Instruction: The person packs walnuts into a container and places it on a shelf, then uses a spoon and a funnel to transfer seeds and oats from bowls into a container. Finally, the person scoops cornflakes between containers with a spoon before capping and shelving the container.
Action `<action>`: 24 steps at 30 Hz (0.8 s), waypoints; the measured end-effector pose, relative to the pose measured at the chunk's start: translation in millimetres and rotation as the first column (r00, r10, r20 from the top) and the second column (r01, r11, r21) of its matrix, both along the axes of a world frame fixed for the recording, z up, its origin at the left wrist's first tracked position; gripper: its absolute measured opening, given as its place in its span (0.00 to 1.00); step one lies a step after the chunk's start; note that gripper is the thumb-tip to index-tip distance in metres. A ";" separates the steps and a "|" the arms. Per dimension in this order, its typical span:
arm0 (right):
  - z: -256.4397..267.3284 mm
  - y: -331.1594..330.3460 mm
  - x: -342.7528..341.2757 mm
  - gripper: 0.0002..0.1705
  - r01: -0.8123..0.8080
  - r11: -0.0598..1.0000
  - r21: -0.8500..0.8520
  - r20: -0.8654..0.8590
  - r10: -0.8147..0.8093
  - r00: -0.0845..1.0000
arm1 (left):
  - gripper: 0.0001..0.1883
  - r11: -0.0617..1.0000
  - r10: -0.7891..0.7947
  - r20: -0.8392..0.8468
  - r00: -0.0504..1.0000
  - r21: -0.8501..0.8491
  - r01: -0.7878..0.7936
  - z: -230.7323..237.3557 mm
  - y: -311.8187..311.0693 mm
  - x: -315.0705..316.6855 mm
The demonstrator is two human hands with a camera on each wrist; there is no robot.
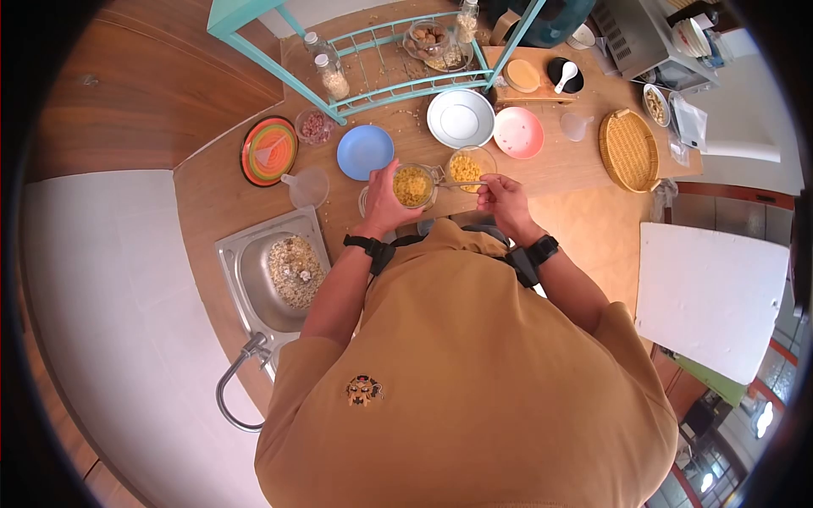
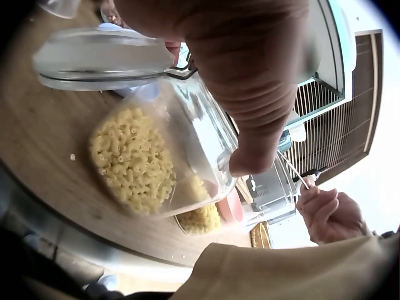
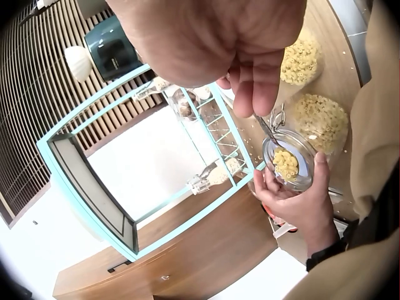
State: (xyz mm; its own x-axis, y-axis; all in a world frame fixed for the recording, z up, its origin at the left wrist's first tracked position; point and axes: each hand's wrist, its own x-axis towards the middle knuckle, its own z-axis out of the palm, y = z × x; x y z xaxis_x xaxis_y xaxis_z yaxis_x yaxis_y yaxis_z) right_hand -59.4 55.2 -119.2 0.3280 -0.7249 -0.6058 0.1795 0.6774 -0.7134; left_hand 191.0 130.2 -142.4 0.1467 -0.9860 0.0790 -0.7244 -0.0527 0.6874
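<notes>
My left hand grips a clear glass jar with macaroni gathered in its lower part. The jar's hinged glass lid stands swung back from the mouth. Between thumb and fingers my right hand pinches the handle of a metal spoon, which reaches across to the jar. In the right wrist view, a heap of macaroni shows at the jar's mouth, by the spoon's far end. A clear glass bowl of macaroni stands just beyond the spoon.
Behind the hands are a blue plate, a white bowl and a pink plate. A teal rack stands at the back. The sink at left holds pale grains; a wicker tray lies at right.
</notes>
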 end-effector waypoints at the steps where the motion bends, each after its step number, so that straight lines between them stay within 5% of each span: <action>1: -0.2 0.0 -3.3 0.10 0.000 1.000 0.000 -0.002 0.000 1.000 | 0.51 1.000 -0.013 0.002 1.000 0.000 0.013 -0.4 -0.5 -0.5; 11: 24.1 -6.2 -57.2 0.11 0.200 0.977 -0.072 0.085 -0.193 0.977 | 0.52 0.999 -0.019 -0.006 1.000 0.037 0.020 -3.6 -2.8 1.9; 15: 31.2 -8.3 -70.0 0.12 0.221 0.935 -0.278 -0.036 -0.240 0.970 | 0.51 1.000 -0.023 -0.004 1.000 0.013 0.023 -0.7 -2.0 1.4; 18: 44.8 -7.2 -66.0 0.11 0.064 0.872 -0.486 -0.205 -0.185 0.961 | 0.50 0.999 -0.031 -0.001 1.000 0.007 0.031 4.0 -2.7 0.4; 20: 54.4 -7.6 -64.2 0.12 -0.379 0.628 -0.680 -0.545 -0.087 0.834 | 0.50 0.999 -0.035 0.007 0.999 0.019 0.035 3.6 -2.4 0.4; 24: 70.7 -6.8 -53.9 0.11 -0.380 0.530 -0.758 -0.516 -0.131 0.847 | 0.50 1.000 -0.026 -0.007 1.000 0.006 0.026 1.4 -1.4 2.6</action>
